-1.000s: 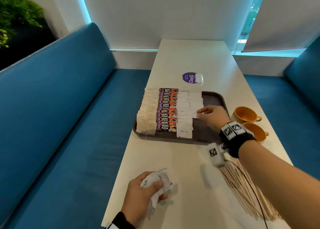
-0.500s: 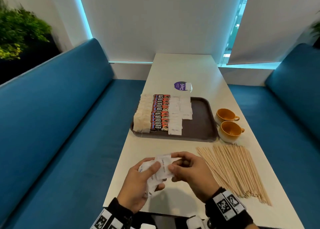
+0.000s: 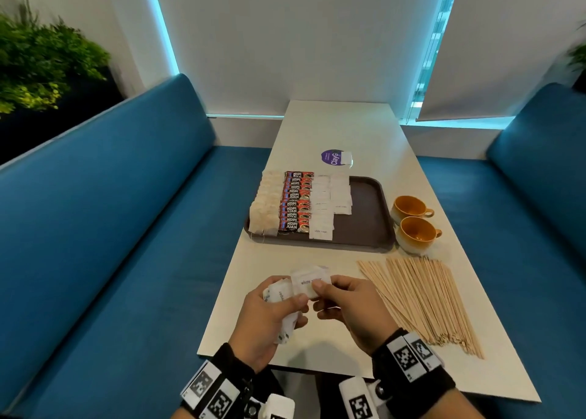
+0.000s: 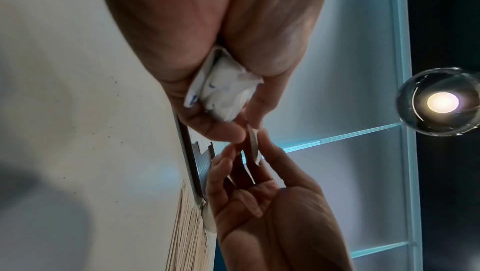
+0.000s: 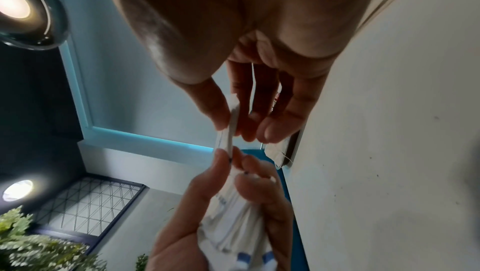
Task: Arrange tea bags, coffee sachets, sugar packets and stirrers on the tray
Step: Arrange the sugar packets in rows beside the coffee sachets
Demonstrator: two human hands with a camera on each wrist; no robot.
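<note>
White table (image 3: pixel 348 292) between blue benches (image 3: pixel 111 228). Brown tray (image 3: pixel 364 216) ahead of me: tea bags (image 3: pixel 264 209) on left, coffee sachets (image 3: pixel 296 203) next, two rows of sugar packets (image 3: pixel 329 203), right part bare. Stirrers (image 3: pixel 421 298) fanned on table right of my hands; two orange cups (image 3: pixel 412 222) beside tray. My left hand (image 3: pixel 266 320) grips bunch of packets (image 4: pixel 226 90). My right hand (image 3: pixel 352 307) pinches one white sugar packet (image 3: pixel 309 280) off bunch, thumb on top; hands close together over near table edge.
</note>
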